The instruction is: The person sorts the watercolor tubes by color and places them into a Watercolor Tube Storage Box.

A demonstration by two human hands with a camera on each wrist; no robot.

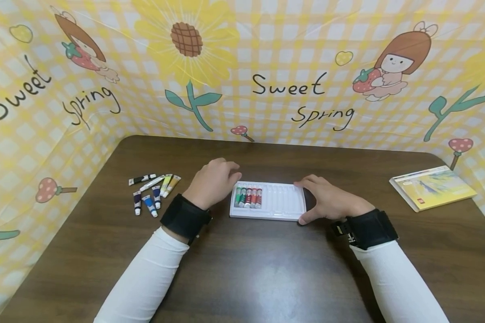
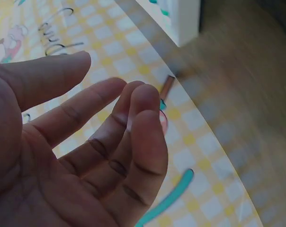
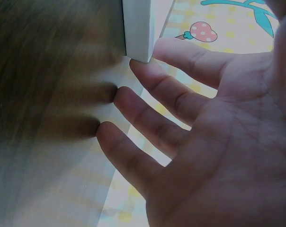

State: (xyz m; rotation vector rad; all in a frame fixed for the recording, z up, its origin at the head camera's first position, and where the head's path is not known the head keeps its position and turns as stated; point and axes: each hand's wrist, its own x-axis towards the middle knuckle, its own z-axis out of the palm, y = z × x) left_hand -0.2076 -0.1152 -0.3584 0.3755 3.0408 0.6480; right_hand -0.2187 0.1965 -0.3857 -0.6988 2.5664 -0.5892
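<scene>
A shallow white plastic tray (image 1: 280, 197) lies on the brown wood-grain desk (image 1: 258, 273), 5 small green and red paint tubes (image 1: 248, 198) filling its 9 o'clock half. The right hand (image 1: 329, 198) grips its 3 o'clock end between thumb and fingers. The left hand (image 1: 212, 181), loosely bent and holding nothing, is at 10 o'clock. Further off lie 7 loose multicoloured tubes (image 1: 156, 196) at 9 o'clock and a flat yellow illustrated box (image 1: 434, 188) at 3 o'clock.

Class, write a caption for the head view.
Right hand holding a white tray of five paint tubes, left hand beside it, more tubes loose on the table.
</scene>
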